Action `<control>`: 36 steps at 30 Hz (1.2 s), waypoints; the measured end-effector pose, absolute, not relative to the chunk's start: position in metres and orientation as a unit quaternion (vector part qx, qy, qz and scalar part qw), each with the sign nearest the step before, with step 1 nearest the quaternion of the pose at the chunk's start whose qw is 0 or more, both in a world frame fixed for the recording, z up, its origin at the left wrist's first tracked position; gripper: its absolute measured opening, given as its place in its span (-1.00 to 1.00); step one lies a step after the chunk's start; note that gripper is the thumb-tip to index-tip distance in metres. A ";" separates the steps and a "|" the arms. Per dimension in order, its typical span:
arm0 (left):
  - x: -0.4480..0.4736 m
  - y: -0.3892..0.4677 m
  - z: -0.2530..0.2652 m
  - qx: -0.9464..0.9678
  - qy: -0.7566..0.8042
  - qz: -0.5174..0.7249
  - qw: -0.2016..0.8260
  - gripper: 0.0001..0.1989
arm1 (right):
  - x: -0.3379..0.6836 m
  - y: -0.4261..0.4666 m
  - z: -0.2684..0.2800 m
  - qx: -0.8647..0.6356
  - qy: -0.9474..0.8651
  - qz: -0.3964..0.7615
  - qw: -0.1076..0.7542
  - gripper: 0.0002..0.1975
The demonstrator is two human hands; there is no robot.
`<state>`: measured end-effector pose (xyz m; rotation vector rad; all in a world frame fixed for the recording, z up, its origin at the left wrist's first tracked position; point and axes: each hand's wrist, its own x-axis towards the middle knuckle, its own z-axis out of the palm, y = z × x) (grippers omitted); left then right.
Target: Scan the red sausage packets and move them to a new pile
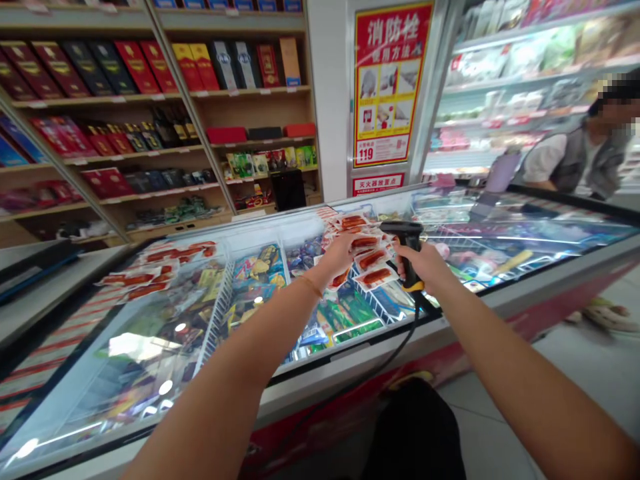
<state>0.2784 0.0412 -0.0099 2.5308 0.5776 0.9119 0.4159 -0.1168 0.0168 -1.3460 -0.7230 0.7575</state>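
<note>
Over the chest freezer's glass top, my right hand [423, 263] is wrapped around a black and yellow barcode scanner [411, 250], its head tilted toward the left. A dark cable [400, 347] hangs from the scanner's handle. My left hand [336, 259] is closed at the edge of a clear vacuum pack of reddish-brown sausage [366, 243]; part of its fingers is hidden. Around that hand lie several similar sausage packs [375, 277], spread and overlapping on the glass.
More sausage packs [150, 277] lie on the left part of the freezer [320, 360]. Wire dividers [217, 313] and frozen bags show beneath the glass. Shelves of boxes [245, 67] stand behind, with a red and yellow poster [390, 87]. Another person [570, 160] is at the right.
</note>
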 end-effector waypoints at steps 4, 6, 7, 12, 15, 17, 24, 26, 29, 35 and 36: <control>0.276 0.029 -0.003 0.918 0.229 0.306 0.104 -0.52 | 0.411 -0.115 0.014 -0.602 -0.320 0.335 0.650 -0.78; 0.262 0.028 0.000 0.915 0.234 0.317 0.087 -0.59 | 0.403 -0.109 0.015 -0.604 -0.328 0.335 0.645 -0.77; 0.252 0.029 0.001 0.913 0.231 0.324 0.083 -0.62 | 0.398 -0.105 0.015 -0.602 -0.334 0.339 0.641 -0.77; 0.177 0.043 -0.003 0.890 0.273 0.357 0.081 -0.71 | 0.353 -0.080 0.021 -0.575 -0.377 0.380 0.618 -0.81; 0.116 0.056 -0.010 0.860 0.351 0.366 0.057 -0.70 | 0.315 -0.062 0.025 -0.560 -0.408 0.393 0.605 -0.81; 0.070 0.066 -0.013 0.827 0.432 0.358 0.028 -0.68 | 0.288 -0.049 0.028 -0.551 -0.424 0.409 0.592 -0.83; -0.087 0.081 -0.015 0.638 0.720 0.269 -0.052 -0.51 | 0.201 -0.009 0.018 -0.493 -0.442 0.491 0.566 -0.87; -0.117 0.084 -0.019 0.608 0.748 0.258 -0.062 -0.49 | 0.189 -0.005 0.008 -0.481 -0.450 0.509 0.555 -0.84; -0.144 0.087 -0.027 0.600 0.762 0.237 -0.050 -0.49 | 0.185 -0.005 -0.008 -0.483 -0.474 0.519 0.523 -0.79; -0.156 0.093 -0.028 0.610 0.763 0.207 -0.049 -0.48 | 0.198 -0.014 -0.014 -0.505 -0.473 0.507 0.514 -0.82; -0.156 0.094 -0.025 0.610 0.763 0.207 -0.052 -0.46 | 0.199 -0.016 -0.012 -0.507 -0.470 0.507 0.516 -0.85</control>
